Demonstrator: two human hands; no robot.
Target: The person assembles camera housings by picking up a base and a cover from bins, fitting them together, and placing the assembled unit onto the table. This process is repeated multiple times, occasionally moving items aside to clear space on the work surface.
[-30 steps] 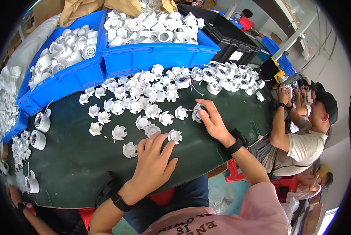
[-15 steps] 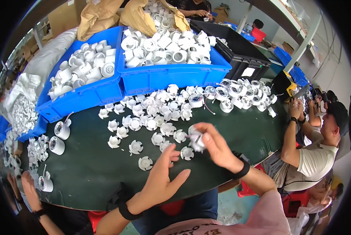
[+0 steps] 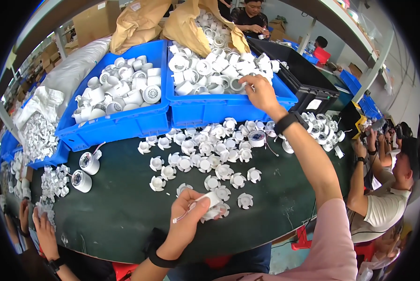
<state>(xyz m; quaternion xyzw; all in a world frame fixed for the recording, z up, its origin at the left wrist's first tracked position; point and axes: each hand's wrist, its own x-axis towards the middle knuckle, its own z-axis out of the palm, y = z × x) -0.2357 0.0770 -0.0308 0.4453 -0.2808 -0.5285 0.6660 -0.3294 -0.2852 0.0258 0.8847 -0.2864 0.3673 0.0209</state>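
Observation:
My left hand is closed round a white plastic part with thin wires trailing from it, held above the dark green table. Part of that piece is hidden by my fingers. My right hand reaches over the front wall of a blue bin, its bent fingers at the rim of a white cylindrical housing on the heap inside. Between my hands and the bin, many white finned wheels lie loose on the table, several close to my left hand.
A second blue bin of white housings stands left, a black crate right. Wired round units cluster by my right forearm; two more stand left. Small white pieces lie near another person's hand. Co-workers sit at right.
My right hand has gone from over the wheels up to the blue bin. The white wired part is now in my left hand. One round unit at the left is gone from the table.

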